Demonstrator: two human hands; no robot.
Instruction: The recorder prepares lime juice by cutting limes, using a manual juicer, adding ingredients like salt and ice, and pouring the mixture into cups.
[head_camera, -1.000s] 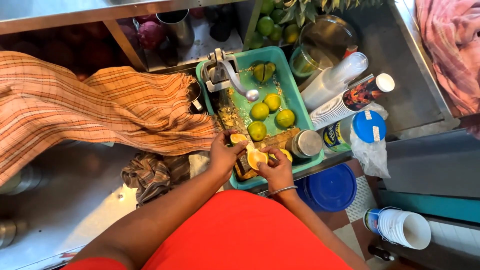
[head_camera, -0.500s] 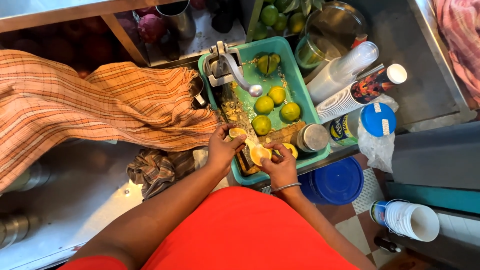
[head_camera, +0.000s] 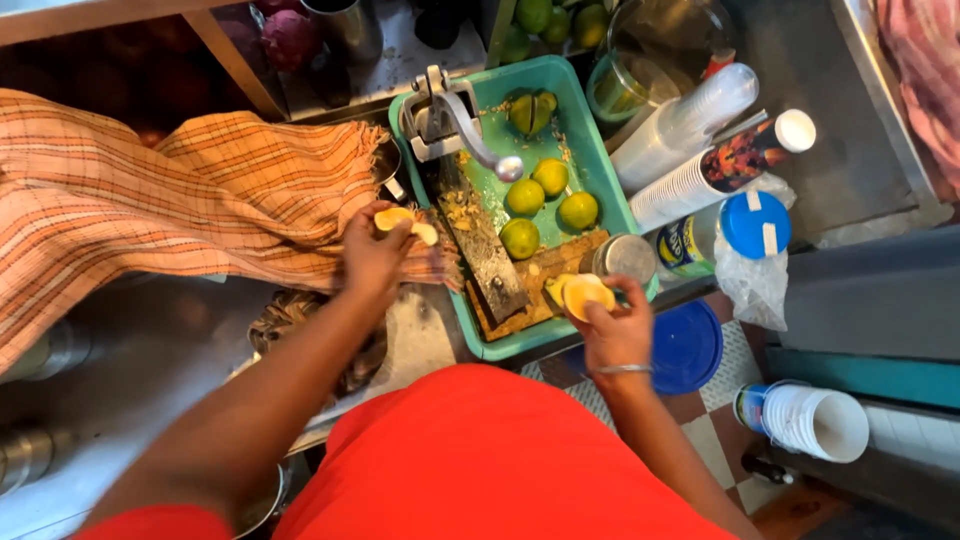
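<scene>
My left hand is closed around a cut lime half and a pale piece, held over the orange checked cloth to the left of the teal tray. My right hand grips another cut lime half at the tray's near right corner, cut face up. Inside the tray lie three whole limes, a dark grater board, a wooden cutting block and a metal lever squeezer.
A steel tin stands in the tray's corner. Stacked disposable cups, a blue-lidded jar and a glass jar sit to the right. A blue bucket lid and a bucket of cups are on the floor.
My left hand has pulled away leftward out of the tray with a lime half. My right hand has shifted right to the tray's corner with the other half.
</scene>
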